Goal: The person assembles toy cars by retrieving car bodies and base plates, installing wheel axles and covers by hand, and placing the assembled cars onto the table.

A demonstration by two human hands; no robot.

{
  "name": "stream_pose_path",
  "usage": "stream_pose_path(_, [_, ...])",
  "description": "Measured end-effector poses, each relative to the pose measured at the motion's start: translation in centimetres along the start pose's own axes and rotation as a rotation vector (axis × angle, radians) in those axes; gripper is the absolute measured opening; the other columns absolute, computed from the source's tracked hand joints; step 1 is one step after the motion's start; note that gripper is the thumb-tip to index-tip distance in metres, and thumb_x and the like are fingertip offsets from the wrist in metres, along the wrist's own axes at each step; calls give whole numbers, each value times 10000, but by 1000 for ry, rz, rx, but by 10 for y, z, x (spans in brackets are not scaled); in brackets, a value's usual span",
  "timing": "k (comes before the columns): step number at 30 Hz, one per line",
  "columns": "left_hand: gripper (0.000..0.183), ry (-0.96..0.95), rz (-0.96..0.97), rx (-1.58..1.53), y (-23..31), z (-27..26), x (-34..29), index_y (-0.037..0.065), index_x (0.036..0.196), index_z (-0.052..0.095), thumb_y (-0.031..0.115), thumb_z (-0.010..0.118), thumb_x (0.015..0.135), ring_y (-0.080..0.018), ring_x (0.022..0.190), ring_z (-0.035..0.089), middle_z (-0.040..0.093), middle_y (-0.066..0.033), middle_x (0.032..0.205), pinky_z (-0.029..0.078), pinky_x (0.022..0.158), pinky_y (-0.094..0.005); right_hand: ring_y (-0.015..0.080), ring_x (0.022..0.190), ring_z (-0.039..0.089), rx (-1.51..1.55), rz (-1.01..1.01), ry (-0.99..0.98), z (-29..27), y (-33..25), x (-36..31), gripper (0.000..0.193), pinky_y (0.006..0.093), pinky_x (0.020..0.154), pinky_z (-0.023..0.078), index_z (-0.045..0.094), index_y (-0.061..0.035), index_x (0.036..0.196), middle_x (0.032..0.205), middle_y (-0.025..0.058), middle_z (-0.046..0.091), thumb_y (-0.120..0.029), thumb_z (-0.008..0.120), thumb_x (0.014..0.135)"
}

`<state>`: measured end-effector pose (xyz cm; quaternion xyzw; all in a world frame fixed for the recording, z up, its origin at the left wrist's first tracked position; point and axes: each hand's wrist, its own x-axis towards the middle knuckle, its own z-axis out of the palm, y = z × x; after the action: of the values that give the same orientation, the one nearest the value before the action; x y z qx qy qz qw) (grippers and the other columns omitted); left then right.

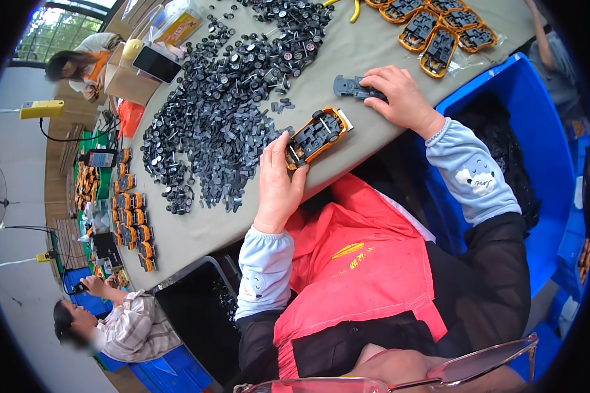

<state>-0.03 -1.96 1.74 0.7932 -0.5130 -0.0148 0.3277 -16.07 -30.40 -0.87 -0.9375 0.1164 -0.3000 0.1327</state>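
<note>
My left hand (278,187) is closed around the near-left end of an orange toy car (319,136). The car lies upside down near the table edge, with black inner parts and a wheel showing. A bit of white shows along its far right end. To the right, my right hand (405,99) grips a dark grey toy car chassis plate (349,86) by its right end, with the fingers over it and the thumb at the side. The plate is apart from the car and just above or on the table; I cannot tell which.
A heap of small black parts (223,141) and loose wheels with axles (269,52) covers the middle of the table (196,232). Orange car shells (437,51) lie far right, assembled cars (132,219) at left. A blue bin (550,164) holds black pieces. Two people sit at left.
</note>
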Motion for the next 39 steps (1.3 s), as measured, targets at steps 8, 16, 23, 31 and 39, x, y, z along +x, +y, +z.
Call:
stream_pose_path(8, [820, -31, 268, 374, 11, 9, 25, 43, 1427, 501, 379, 848, 764, -333, 1141, 556, 579, -152, 1251, 423, 964, -431, 248, 1124, 588, -1, 18, -24, -4, 0, -1, 338, 415, 961, 431, 673, -134, 1137, 1162, 22, 654, -254, 764, 835])
stream_pose_path(16, [763, 41, 295, 245, 3, 12, 33, -5, 1378, 536, 301, 859, 758, -339, 980, 557, 589, -166, 1091, 450, 860, -444, 260, 1170, 570, 42, 29, -68, -2, 4, 3, 372, 407, 989, 414, 663, -108, 1163, 1217, 45, 642, -212, 773, 823])
stream_pose_path(23, [537, -242, -345, -514, 17, -44, 49, -11, 1340, 600, 353, 710, 961, -168, 995, 632, 675, -55, 1056, 486, 915, -283, 264, 1169, 570, 53, 29, -74, -1, 7, 4, 368, 409, 992, 413, 659, -115, 1163, 1223, 42, 639, -220, 773, 830])
stream_pose_path(31, [462, -286, -438, -742, 36, -71, 28, 50, 1263, 653, 433, 626, 1005, -63, 852, 591, 688, -21, 1017, 448, 721, -229, 257, 1119, 582, 11, 21, -10, 4, 10, 0, 327, 430, 951, 432, 673, -161, 1134, 1160, 15, 642, -285, 763, 844])
stream_pose_path(39, [453, -235, -496, -921, 38, -69, 14, 48, 1238, 654, 439, 622, 1010, -80, 864, 611, 696, -40, 1014, 470, 746, -241, 265, 1120, 576, 14, 13, -5, 4, 11, 0, 321, 434, 945, 429, 671, -161, 1131, 1160, 29, 643, -274, 763, 845])
